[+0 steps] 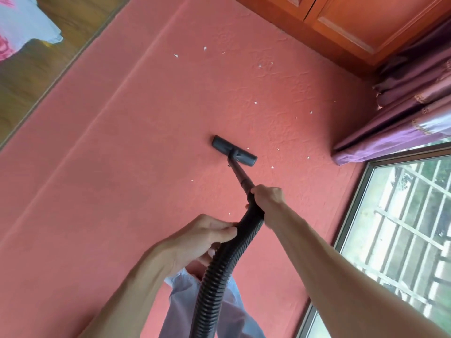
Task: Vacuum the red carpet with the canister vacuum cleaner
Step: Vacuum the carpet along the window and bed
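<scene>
The red carpet [127, 147] fills most of the floor, with several small white scraps [205, 48] scattered across it. A flat dark floor nozzle [234, 151] rests on the carpet near the middle, joined to a black wand [240, 174] that slants back toward me. My right hand [268, 197] grips the wand's upper end where it meets the ribbed black hose [219, 269]. My left hand [202, 237] holds the hose just below that. The hose runs down out of the bottom edge; the canister itself is out of view.
Wooden cabinets [341, 23] line the far wall. Purple curtains [402, 113] bunch on the floor at the right, beside a low barred window [402, 230]. Bare wood floor [36, 74] borders the carpet at the left, with a pale cloth [22, 23] above it. My trouser legs [185, 303] are below.
</scene>
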Demonstrator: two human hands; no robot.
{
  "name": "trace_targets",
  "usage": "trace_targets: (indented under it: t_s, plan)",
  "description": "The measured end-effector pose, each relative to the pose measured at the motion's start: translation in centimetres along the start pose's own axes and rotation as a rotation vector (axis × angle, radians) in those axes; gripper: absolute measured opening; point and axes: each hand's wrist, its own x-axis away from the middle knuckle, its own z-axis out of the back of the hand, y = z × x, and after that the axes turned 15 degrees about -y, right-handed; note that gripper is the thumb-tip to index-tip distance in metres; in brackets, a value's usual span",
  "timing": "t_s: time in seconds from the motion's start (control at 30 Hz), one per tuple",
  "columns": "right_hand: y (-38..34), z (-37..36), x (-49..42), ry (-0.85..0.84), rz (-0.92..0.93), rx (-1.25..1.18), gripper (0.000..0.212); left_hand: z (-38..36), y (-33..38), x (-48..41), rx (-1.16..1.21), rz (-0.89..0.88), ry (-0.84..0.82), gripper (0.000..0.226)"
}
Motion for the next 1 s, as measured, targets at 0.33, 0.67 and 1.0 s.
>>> trace_targets:
  t_s: [0.33, 0.67, 1.0]
  plan:
    - [-2.2, 6.0, 0.6, 0.080, 0.110, 0.073, 0.012, -2.8, 1.3, -3.1, -0.029, -0.204, -0.055, 0.029]
    - [-7.2, 7.0, 3.2, 0.066, 0.222, 0.317, 0.022, -6.2, 3.3, -5.8, 0.119, -0.284, 0.024, 0.027]
    - [-2.4, 4.0, -0.8, 0.000, 0.106, 0.236, 0.043, -7.5, 0.5, -6.4, 0.151, -0.159, 0.245, 0.031]
